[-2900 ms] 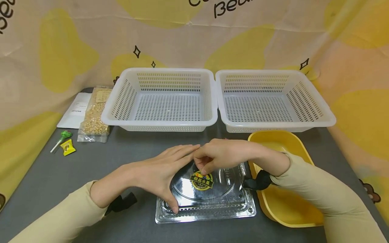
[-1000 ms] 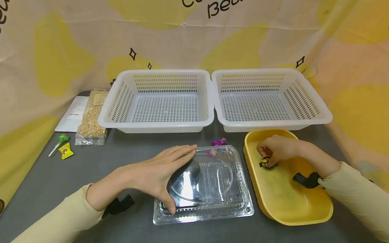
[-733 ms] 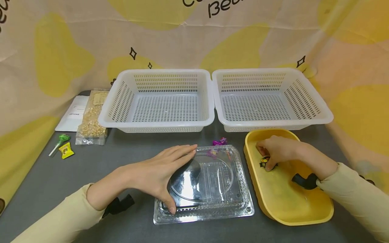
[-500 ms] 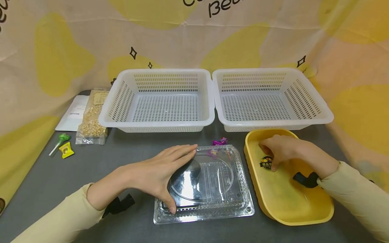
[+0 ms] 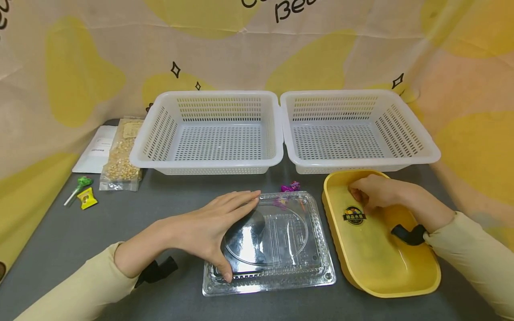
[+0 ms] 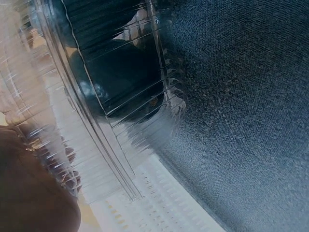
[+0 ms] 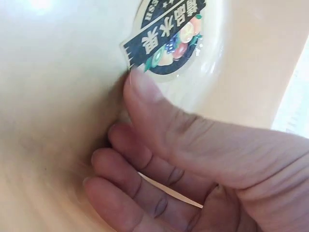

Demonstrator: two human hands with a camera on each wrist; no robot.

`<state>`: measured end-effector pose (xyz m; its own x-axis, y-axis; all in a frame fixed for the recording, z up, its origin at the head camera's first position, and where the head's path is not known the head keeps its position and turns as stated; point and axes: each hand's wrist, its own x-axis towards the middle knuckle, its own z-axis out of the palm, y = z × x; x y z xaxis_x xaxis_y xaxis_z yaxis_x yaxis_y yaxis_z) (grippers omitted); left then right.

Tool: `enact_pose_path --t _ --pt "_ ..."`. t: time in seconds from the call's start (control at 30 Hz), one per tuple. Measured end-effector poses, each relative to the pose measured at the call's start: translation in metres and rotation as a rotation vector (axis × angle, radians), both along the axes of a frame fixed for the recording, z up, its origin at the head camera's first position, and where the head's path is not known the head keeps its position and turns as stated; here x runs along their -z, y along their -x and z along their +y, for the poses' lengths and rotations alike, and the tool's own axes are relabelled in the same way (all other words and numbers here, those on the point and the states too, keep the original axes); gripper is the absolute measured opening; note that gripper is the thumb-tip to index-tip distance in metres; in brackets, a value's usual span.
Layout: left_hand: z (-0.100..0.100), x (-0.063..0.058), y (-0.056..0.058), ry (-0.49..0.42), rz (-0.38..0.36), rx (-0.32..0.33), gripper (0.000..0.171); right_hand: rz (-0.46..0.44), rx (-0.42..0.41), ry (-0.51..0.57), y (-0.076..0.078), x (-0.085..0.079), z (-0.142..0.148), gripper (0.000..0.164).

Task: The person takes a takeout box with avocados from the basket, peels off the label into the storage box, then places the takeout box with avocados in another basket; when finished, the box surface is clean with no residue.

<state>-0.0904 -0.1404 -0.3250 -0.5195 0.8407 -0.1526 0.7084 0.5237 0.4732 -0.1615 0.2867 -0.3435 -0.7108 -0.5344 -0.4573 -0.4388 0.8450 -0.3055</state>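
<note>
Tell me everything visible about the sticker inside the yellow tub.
The sticker is a round, dark badge with pale edging, light characters on a banner across it, and colourful fruit above. It looks flat against the inside of the yellow tub, toward the far left. The right hand has its thumb at one banner end; contact is unclear.

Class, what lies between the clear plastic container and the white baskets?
A small purple item lies on the dark tabletop, between container and baskets; the head view shows it.

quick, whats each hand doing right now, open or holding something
Left hand: open, spread across the clear box.
Right hand: open, holding nothing, by the sticker.
</note>
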Motion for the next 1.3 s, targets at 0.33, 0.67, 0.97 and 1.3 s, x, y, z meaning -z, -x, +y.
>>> enact_pose_path --t 0.33,0.67,0.97,1.3 --pt "-0.001 -0.001 0.000 -0.018 0.011 0.009 0.144 0.020 -0.002 -0.007 0.000 0.002 -0.005 0.029" --pt "-0.002 -0.002 0.001 -0.046 0.018 0.004 0.137 -0.023 0.006 0.109 -0.003 -0.013 -0.008 0.017" --pt "-0.004 -0.003 0.002 -0.081 0.005 -0.021 0.127 -0.081 0.129 0.235 -0.004 -0.068 0.001 0.013" --pt "-0.019 0.001 0.002 -0.115 -0.028 -0.129 0.108 0.192 0.337 0.354 0.019 -0.091 0.042 0.015"
